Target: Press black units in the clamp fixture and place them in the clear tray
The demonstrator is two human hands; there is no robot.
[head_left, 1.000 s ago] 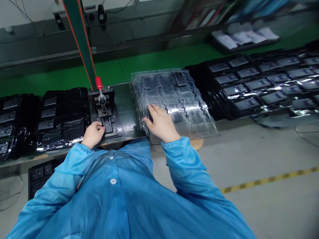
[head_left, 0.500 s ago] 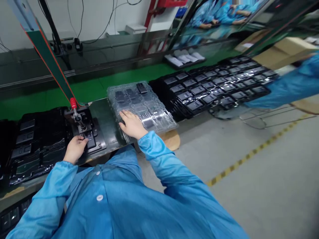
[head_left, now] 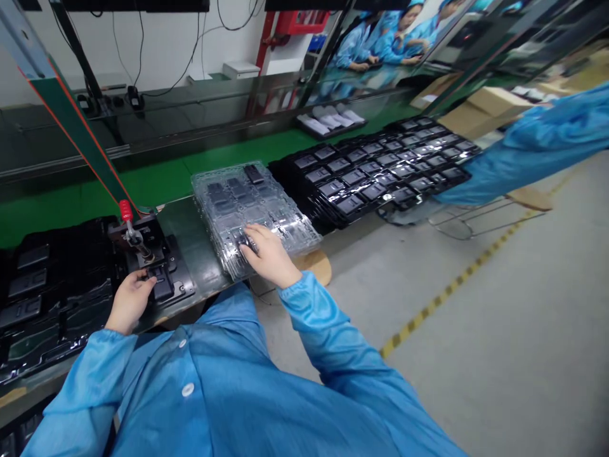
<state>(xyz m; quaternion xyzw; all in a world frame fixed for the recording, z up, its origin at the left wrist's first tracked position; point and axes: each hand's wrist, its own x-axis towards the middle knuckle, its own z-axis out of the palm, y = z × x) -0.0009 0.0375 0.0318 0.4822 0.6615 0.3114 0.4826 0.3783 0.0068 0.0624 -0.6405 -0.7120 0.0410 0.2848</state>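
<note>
My left hand (head_left: 129,301) grips the edge of a small black part (head_left: 162,283) seated in a metal jig (head_left: 176,279) under a toggle clamp with a red handle (head_left: 126,211). My right hand (head_left: 269,254) rests on a stack of clear plastic trays (head_left: 223,206), its fingers closed around a dark part (head_left: 246,240) in the tray's near corner. Further dark parts sit in the tray pockets, blurred by glare. The jig stands on a dark work surface (head_left: 190,238) between the clear stack and black trays.
Stacked black trays of dark parts (head_left: 371,174) lie to the right, more black trays (head_left: 47,298) to the left. A co-worker's blue sleeve (head_left: 533,143) reaches in at the right. Beyond lie a green belt (head_left: 157,181) and cardboard boxes (head_left: 483,108). Yellow-black tape (head_left: 451,292) marks the floor.
The view has swung left and the scene has shifted. My right hand has moved from lying flat on the clear trays to closing on a dark part. A co-worker's sleeve has entered since the oldest frame.
</note>
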